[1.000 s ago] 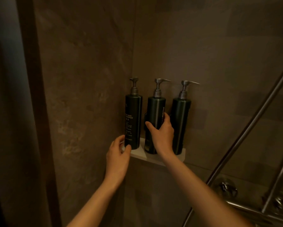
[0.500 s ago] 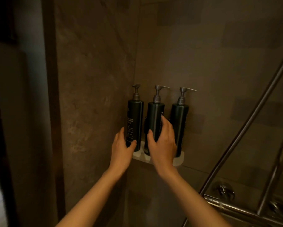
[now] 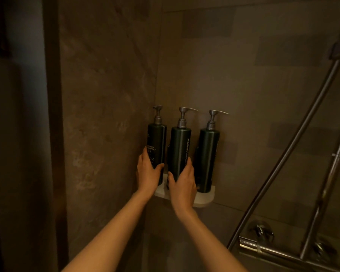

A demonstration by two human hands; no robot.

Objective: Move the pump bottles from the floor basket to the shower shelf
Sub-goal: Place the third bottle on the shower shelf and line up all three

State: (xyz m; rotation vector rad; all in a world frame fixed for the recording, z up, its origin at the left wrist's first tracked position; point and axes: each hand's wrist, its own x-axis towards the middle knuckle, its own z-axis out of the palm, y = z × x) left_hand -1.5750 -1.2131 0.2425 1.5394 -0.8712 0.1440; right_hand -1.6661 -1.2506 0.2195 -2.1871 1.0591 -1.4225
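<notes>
Left hand (image 3: 148, 172) and right hand (image 3: 183, 182) raised side by side, fingers curled

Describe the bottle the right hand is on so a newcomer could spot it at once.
Find the white corner shelf where the two tiled walls meet, left of the shower rail. Three dark pump bottles stand on it in a row. It is the middle bottle, gripped low by the right hand; unlike the left bottle, which the left hand holds, its lettering runs vertically up its side.
</notes>
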